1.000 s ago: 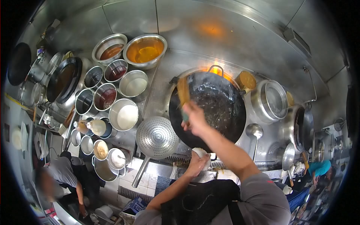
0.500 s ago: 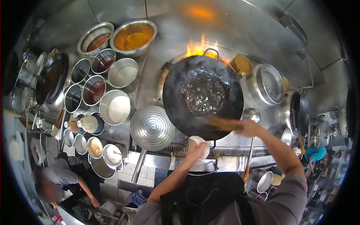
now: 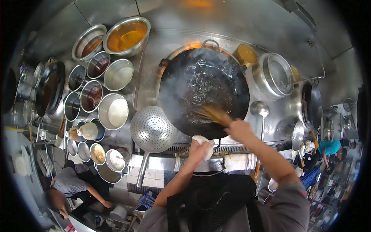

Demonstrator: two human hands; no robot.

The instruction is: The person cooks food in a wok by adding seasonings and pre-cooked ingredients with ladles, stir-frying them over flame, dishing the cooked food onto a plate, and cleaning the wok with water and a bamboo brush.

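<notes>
My right hand is closed around the handle end of a bamboo brush, whose bristles reach into the lower part of a large black wok. Water bubbles in the wok and steam rises from it. A folded white cloth is gripped in my left hand at the wok's near edge, beside its lower handle. Flames show behind the wok's far rim.
Left of the wok lies a perforated strainer; farther left stand several metal pots and two bowls of liquid. A ladle and lidded pot are at right. Co-workers: one lower left, one far right.
My right hand and the brush have swept from the wok's upper left to its lower right, then slightly back left. Flames rose, then shrank. My left hand stays near the wok's edge with the cloth.
</notes>
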